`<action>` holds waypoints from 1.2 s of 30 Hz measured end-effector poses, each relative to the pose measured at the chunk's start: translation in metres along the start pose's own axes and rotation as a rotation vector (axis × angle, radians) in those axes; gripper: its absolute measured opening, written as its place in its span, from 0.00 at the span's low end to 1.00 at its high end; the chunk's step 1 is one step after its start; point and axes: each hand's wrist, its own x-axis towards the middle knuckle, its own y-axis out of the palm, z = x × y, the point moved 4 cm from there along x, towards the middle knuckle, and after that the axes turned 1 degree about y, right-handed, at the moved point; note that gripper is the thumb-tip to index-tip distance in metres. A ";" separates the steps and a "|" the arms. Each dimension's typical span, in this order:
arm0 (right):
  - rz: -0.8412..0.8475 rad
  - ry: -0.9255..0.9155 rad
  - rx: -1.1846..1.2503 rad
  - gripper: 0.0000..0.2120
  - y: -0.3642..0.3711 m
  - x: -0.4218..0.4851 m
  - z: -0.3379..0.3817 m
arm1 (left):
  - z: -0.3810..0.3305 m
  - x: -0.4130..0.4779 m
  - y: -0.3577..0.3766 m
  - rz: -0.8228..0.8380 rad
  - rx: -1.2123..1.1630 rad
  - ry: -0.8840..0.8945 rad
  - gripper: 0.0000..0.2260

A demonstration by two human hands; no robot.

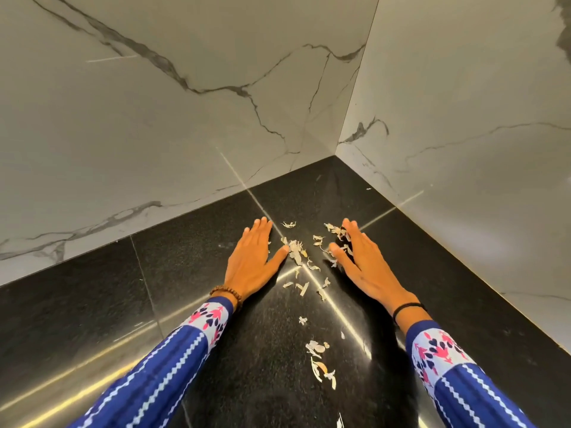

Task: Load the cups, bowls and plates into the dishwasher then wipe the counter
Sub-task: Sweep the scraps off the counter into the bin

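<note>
Black stone counter (92,304), corner pointing away toward marble walls (154,118).
Left hand (251,257) flat, fingers straight, palm down; pale peel scraps (296,253) between hands, trail running long toward viewer; right hand (361,264) tilted, fingers straight, touching scraps.

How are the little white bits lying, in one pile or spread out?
Spread out. The white bits lie scattered on the black counter, some between the left hand and right hand, others nearer.
</note>
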 end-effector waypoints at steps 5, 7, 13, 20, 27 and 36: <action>-0.019 0.037 -0.148 0.36 -0.013 0.039 -0.011 | -0.006 0.022 -0.002 -0.046 -0.022 0.044 0.30; -0.051 0.043 -0.158 0.34 -0.021 0.056 -0.013 | -0.007 0.025 -0.004 -0.073 -0.039 0.024 0.28; -0.029 0.126 -0.253 0.37 -0.039 0.116 -0.045 | -0.007 0.026 -0.006 -0.100 -0.037 0.014 0.25; -0.015 0.071 -0.235 0.39 -0.023 0.103 -0.037 | -0.005 0.028 -0.004 -0.123 -0.046 0.002 0.24; 0.109 -0.174 -0.001 0.30 0.000 0.028 0.005 | -0.006 0.027 -0.006 -0.121 -0.027 0.017 0.25; 0.030 -0.276 -0.239 0.30 0.021 0.058 0.010 | -0.009 0.035 0.010 0.037 0.175 0.170 0.30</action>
